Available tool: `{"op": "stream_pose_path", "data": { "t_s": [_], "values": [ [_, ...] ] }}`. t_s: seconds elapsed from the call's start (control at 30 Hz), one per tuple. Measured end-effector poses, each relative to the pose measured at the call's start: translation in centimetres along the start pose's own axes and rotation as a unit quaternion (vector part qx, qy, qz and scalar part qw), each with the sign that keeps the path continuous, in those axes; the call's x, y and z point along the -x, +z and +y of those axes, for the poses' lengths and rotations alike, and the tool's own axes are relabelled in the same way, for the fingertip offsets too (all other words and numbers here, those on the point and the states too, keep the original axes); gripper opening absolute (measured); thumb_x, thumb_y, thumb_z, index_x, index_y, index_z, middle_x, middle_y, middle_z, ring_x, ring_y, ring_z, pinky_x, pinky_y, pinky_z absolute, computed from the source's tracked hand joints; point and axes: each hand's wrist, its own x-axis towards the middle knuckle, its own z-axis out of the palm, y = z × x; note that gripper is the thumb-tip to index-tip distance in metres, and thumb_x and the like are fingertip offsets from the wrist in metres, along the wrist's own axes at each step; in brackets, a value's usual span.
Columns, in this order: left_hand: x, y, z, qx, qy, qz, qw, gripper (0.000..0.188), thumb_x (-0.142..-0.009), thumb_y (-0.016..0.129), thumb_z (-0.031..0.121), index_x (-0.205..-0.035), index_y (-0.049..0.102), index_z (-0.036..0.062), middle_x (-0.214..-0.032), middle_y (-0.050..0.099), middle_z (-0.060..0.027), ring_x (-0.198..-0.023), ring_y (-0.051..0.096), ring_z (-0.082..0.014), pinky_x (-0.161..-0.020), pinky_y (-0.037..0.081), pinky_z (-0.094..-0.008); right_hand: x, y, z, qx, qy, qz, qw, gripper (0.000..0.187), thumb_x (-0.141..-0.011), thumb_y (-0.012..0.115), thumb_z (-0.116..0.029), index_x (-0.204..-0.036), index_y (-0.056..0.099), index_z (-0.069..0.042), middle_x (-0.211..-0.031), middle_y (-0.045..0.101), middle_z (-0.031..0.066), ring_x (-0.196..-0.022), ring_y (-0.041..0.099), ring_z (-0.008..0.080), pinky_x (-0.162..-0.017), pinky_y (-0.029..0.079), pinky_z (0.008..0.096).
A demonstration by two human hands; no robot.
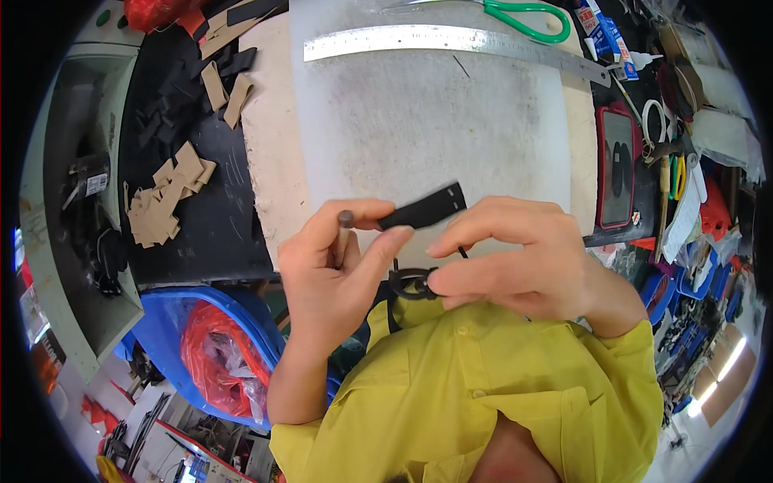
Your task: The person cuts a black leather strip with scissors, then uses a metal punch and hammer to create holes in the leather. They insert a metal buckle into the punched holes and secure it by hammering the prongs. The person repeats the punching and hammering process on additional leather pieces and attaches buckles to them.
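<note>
The left hand's (310,278) fingers are pinching a black strip (424,207) before the chest, with a rod (345,219) tucked among them; the right hand's (531,262) are seemingly gripping a black ring (397,283), though its contact is partly hidden. The strip's end is already showing slots; strip and ring are appearing unjoined. Both elbows are bending. Tan pieces (173,201) are lying untouched on the table (229,157).

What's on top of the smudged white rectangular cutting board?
A silver metal ruler, green-handled metal scissors and a thin dark sliver. The left hand, right hand and held flat black strip hide part of the board; anything beneath can't be seen.
</note>
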Motion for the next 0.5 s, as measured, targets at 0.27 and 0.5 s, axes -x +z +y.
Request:
{"op": "stream_pose_path", "data": {
  "t_s": [0.27, 0.5],
  "values": [
    [1.5, 0.4, 1.5, 0.357, -0.209, -0.052, 0.909, 0.023, -0.092, 0.062, 0.004, -0.113, 0.063, -0.0058, -0.071, 0.060, 0.0018, -0.049, 0.035, 0.0019, -0.042, 0.023, -0.0191, 0.9, 0.0, 0.2, 0.025, 0.001, 0.029, 0.999, 0.024, -0.069, 0.079, -0.004, -0.091, 0.071, -0.007, -0.077, 0.065, 0.0056, -0.066, 0.063, 0.0219, -0.053, 0.049, 0.0303],
    [2.3, 1.3, 1.9, 0.422, -0.228, -0.026, 0.877, 0.021, -0.093, 0.063, 0.007, -0.110, 0.065, -0.0045, -0.069, 0.059, 0.0040, -0.049, 0.034, 0.0019, -0.043, 0.021, -0.0183, 1.5, -0.2, 0.2, -0.045, 0.076, 0.030, 0.996, 0.018, -0.075, 0.077, -0.002, -0.092, 0.071, -0.004, -0.078, 0.068, 0.0085, -0.066, 0.064, 0.0207, -0.057, 0.050, 0.0271]
  ]
}}
